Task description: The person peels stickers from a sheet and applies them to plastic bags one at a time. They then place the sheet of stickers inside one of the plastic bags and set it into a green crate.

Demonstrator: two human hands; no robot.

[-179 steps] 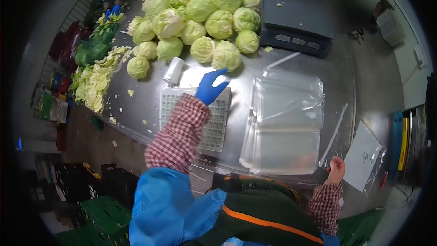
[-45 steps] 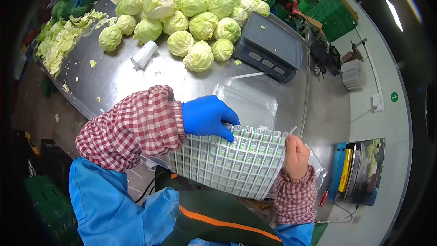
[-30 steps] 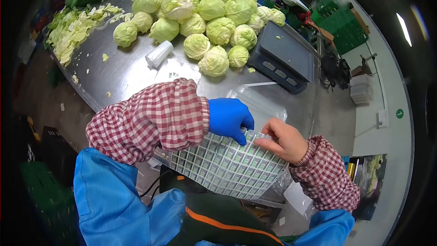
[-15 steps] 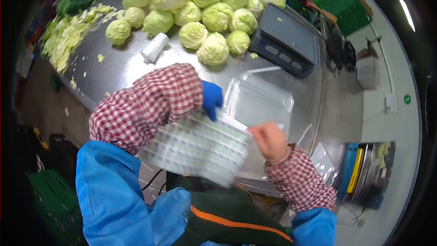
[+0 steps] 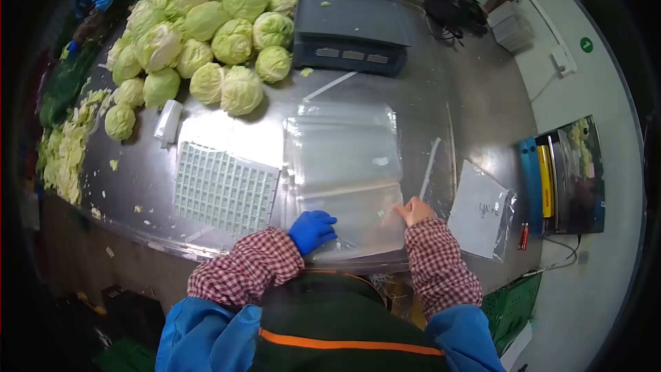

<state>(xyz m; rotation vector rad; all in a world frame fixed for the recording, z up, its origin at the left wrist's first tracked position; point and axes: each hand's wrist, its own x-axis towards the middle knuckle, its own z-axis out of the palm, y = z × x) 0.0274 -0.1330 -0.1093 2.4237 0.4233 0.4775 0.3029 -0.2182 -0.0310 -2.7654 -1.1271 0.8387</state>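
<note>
The steel worktop [image 5: 428, 89] takes up most of the view, with a pile of cabbages [image 5: 204, 21] across its far left part and a grey scale [image 5: 352, 24] just to the right of the pile. Nearer the person lies the stack of clear bags [image 5: 344, 148], flat on the worktop, its near end by the worktop's front edge. Left of the stack, just beside it, is a sheet of small printed labels [image 5: 224, 189], also lying flat.

The left hand [image 5: 313, 232], in a blue glove, rests at the near left part of the stack with its fingers loosely bent; whether its grip pinches any plastic I cannot tell. The bare right hand [image 5: 418, 212] has its fingertips together at the right edge of the stack; I cannot tell whether this grip holds the film or only presses on it.

Smallest of all, a pale greenish label [image 5: 381, 213] shows on the top bag, just left of the right fingertips. The step in hand looks like fixing that label to the bag, and the next move seems to call for smoothing it flat while the left hand steadies the film.
</note>
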